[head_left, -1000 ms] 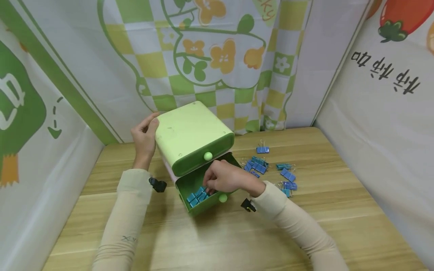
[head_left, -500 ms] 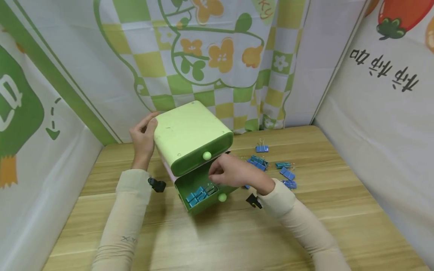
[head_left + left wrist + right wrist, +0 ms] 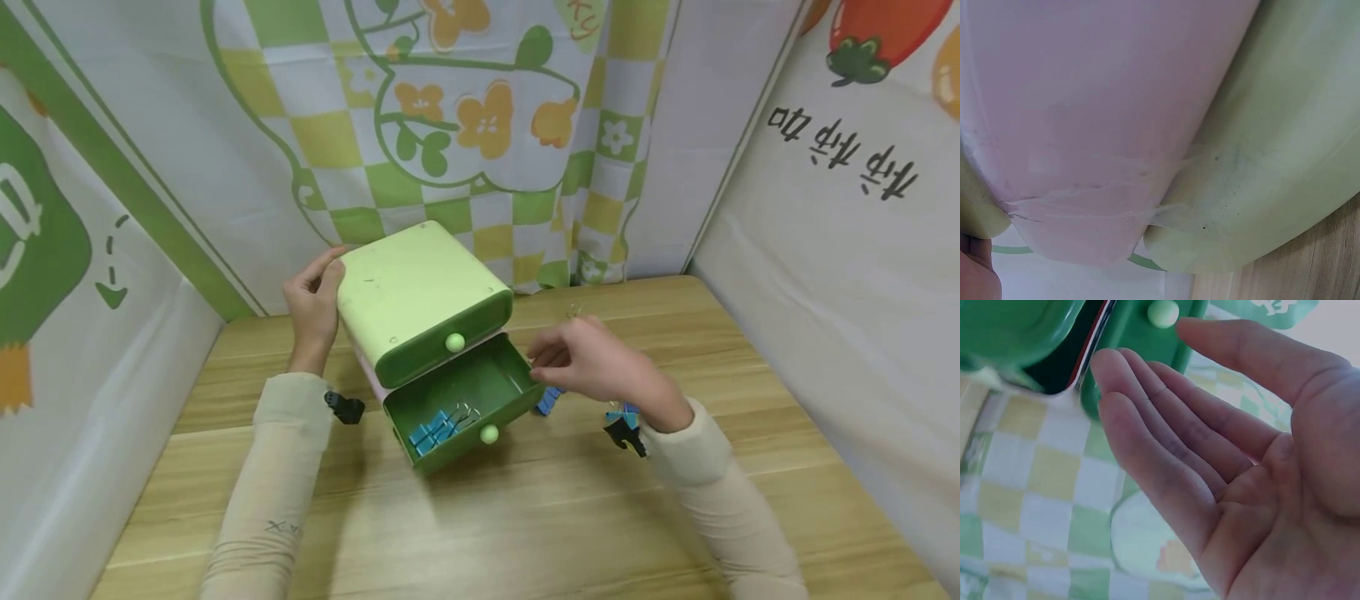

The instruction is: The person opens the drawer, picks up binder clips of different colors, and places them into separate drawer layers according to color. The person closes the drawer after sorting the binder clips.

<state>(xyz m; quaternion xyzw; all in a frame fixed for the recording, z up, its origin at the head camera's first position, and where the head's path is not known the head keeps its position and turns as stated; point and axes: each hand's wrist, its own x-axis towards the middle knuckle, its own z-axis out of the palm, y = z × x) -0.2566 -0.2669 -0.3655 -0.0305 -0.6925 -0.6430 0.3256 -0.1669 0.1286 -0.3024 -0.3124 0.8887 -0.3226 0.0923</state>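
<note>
- With right hand (image 3: 592, 362) relaxed and holding nothing, is at three o'clock of the open drawer (image 3: 491, 375); cannot tell if touching.
- At seven o'clock inside, shows blue clips (image 3: 432, 432), exposed by the pulled-out drawer.
- At three o'clock outside, shows loose clips (image 3: 550, 401), partly hidden.
- With left hand (image 3: 313, 312), grips the cabinet (image 3: 423, 283) at nine o'clock, probably for steadiness.
- Across wooden table (image 3: 450, 533), ends at twelve o'clock in checked cloth (image 3: 480, 214).

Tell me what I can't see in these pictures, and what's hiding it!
- Head view: how many blue clips are on the table; the right hand is in the way.
- Head view: what, if anything, is inside the closed top drawer; its front hides it.
- Left wrist view: most of the left hand; the picture's edge cuts it off.
- Head view: the top of the red fruit print; the upper edge cuts it off.
</note>
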